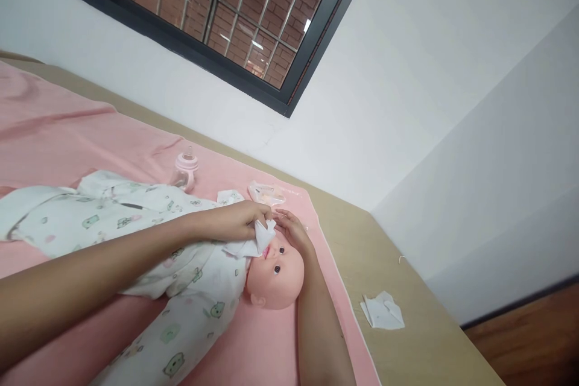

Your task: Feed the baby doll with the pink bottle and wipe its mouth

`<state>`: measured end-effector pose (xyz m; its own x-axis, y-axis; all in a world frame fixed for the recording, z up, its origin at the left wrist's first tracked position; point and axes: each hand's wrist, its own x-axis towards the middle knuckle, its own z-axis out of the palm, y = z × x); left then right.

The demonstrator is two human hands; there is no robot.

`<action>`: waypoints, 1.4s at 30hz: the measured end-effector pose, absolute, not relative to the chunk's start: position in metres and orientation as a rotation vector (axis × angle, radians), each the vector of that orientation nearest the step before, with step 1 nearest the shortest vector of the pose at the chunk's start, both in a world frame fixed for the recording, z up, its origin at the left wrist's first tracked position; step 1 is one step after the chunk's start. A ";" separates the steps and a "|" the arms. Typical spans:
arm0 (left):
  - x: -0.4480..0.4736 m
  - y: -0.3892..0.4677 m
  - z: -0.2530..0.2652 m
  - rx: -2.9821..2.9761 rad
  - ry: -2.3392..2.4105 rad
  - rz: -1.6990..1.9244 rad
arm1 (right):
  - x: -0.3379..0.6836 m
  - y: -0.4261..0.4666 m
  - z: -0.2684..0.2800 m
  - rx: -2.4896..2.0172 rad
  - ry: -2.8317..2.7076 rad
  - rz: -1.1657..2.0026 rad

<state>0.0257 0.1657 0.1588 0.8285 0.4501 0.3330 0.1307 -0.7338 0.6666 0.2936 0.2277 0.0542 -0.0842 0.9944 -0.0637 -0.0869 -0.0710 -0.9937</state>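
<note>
Pinching tissue (263, 237) in closely bent left hand (239, 221), at face of doll (280, 286) lying on pink blanket (257, 347). Curving right hand (293, 230), half-curled, along far cheek; impossible to say if gripping. Probably light, soft, easily torn; best taken by bunched folds.

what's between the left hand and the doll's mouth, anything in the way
Only the white tissue or cloth that the left hand pinches; nothing else visible stands between it and the doll's mouth. The right hand is beside the doll's head, not in between.
</note>
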 end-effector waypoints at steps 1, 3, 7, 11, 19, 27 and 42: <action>0.025 0.164 0.160 2.359 0.414 0.624 | 0.293 0.227 0.055 -1.151 -1.170 1.360; 0.024 0.162 0.162 2.353 0.393 0.596 | 0.293 0.226 0.056 -1.154 -1.166 1.357; 0.023 0.159 0.164 2.343 0.351 0.574 | 0.292 0.225 0.056 -1.158 -1.159 1.353; 0.021 0.158 0.167 2.308 0.340 0.598 | 0.291 0.223 0.056 -1.141 -1.162 1.367; -0.004 0.163 0.188 2.304 0.474 0.978 | 0.264 0.197 0.151 -0.872 -1.434 1.239; -0.022 0.168 0.195 2.569 0.666 1.083 | 0.191 0.123 0.217 -0.912 -2.096 0.549; -0.046 0.198 0.194 2.607 1.075 1.201 | 0.208 0.156 0.197 -1.185 -1.759 0.524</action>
<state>-0.0458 0.1980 0.1937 0.4475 0.6256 0.6390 0.5660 -0.7514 0.3393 0.2083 0.1557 0.1966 -0.1128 0.8843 0.4530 0.4920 0.4458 -0.7478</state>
